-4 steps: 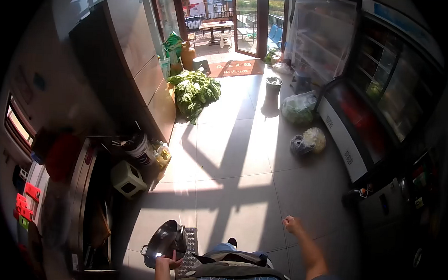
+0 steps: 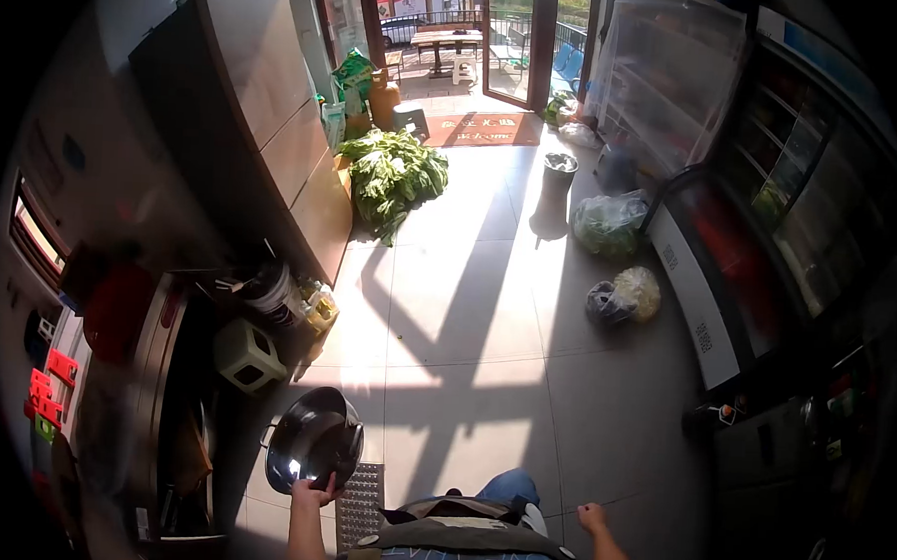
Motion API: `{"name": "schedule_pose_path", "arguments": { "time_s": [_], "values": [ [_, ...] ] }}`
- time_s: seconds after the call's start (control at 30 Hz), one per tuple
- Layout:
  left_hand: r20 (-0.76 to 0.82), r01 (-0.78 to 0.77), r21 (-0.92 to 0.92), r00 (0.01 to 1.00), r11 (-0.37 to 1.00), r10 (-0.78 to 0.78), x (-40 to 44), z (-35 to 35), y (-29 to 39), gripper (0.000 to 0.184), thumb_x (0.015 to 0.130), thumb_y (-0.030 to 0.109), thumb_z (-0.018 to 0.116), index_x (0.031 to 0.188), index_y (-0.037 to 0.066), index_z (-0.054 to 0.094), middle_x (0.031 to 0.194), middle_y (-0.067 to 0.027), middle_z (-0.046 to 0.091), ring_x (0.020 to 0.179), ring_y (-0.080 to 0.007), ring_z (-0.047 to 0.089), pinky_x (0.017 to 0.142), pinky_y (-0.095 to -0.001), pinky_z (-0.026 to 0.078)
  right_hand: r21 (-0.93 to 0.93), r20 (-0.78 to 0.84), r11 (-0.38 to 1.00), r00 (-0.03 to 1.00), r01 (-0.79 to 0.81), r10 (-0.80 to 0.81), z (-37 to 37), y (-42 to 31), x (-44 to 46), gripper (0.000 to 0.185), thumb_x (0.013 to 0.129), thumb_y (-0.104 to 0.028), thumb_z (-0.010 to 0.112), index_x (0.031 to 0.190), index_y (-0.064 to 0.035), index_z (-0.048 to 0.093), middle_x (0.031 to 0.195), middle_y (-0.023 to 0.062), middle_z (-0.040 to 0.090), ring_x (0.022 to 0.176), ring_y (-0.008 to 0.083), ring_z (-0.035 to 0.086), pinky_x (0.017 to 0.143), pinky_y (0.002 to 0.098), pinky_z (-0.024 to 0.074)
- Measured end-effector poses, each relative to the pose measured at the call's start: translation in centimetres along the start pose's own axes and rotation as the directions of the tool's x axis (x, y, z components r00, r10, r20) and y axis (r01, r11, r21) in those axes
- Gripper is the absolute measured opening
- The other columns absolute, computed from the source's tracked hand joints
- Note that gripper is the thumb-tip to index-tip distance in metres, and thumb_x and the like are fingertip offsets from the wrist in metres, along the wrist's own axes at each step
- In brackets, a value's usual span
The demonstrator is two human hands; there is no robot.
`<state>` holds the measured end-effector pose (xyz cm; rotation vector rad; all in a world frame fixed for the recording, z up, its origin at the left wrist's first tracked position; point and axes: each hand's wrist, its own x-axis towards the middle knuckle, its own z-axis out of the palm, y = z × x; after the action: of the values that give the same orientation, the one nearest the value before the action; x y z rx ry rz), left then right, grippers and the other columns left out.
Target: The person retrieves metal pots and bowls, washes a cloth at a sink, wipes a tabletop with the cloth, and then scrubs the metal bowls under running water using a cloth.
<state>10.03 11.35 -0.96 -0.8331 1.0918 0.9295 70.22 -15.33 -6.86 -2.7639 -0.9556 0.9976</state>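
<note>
A dark, shiny wok [image 2: 307, 434] with small loop handles is tilted at the lower left, above the floor. My left hand [image 2: 317, 488] grips its near rim, thumb over the inside. Something dark shows inside the wok, too unclear to name. My right hand [image 2: 592, 517] is out to the right of my body, closed and over the tiled floor, with nothing visible in it. Below me are my apron [image 2: 472, 538] and one knee in blue jeans [image 2: 510, 486].
Leafy greens [image 2: 391, 182] lie by the cabinet [image 2: 267, 92]. A bin [image 2: 559, 168] and plastic bags [image 2: 609, 223] stand ahead to the right, beside a display fridge [image 2: 699, 281]. A stool [image 2: 249, 355] is at left; a metal grate [image 2: 361, 496] lies below. The doorway is open.
The wok has moved left and upward with my left hand, and its inside faces me more. My right hand is lower in view. A bent knee now shows.
</note>
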Motion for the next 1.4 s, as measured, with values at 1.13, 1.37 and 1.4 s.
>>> {"name": "schedule_pose_path", "arguments": {
  "time_s": [1.13,1.37,1.4],
  "values": [
    [-0.184,0.011,-0.561,0.973,0.828,-0.138,27.8,71.8,-3.5,0.039,0.083,0.018,0.036,0.101,-0.015,0.048,0.134,-0.0278,0.012,0.115,-0.0432,0.034,0.066,-0.0390,0.056,-0.024,0.379,0.986,0.911,-0.164,0.161,-35.9,-48.3,71.6,0.027,0.084,-0.022,0.054,0.092,0.0025,0.060,0.074,0.0129,0.062,0.057,0.0232,0.061,0.048,0.0331,0.0477],
    [0.019,-0.212,-0.411,0.970,0.887,0.241,25.7,94.4,-8.0,0.046,0.082,0.016,0.027,0.071,-0.022,0.051,0.091,-0.0368,0.051,0.106,-0.0521,0.038,0.077,-0.0431,0.053,0.099,0.305,0.908,0.881,-0.406,0.361,-44.7,-55.2,97.2,0.031,0.085,-0.026,0.053,0.078,0.0040,0.054,0.061,0.0145,0.055,0.044,0.0267,0.054,0.038,0.0377,0.0454],
    [0.024,-0.217,-0.392,0.969,0.894,0.246,25.2,96.4,-8.1,0.046,0.081,0.015,0.027,0.072,-0.024,0.050,0.090,-0.0374,0.051,0.106,-0.0531,0.038,0.077,-0.0434,0.052,0.140,0.263,0.918,0.907,-0.372,0.328,-47.2,-61.6,99.4,0.030,0.085,-0.023,0.051,0.072,0.0033,0.052,0.055,0.0118,0.050,0.040,0.0241,0.050,0.035,0.0354,0.0411]
  ]
}}
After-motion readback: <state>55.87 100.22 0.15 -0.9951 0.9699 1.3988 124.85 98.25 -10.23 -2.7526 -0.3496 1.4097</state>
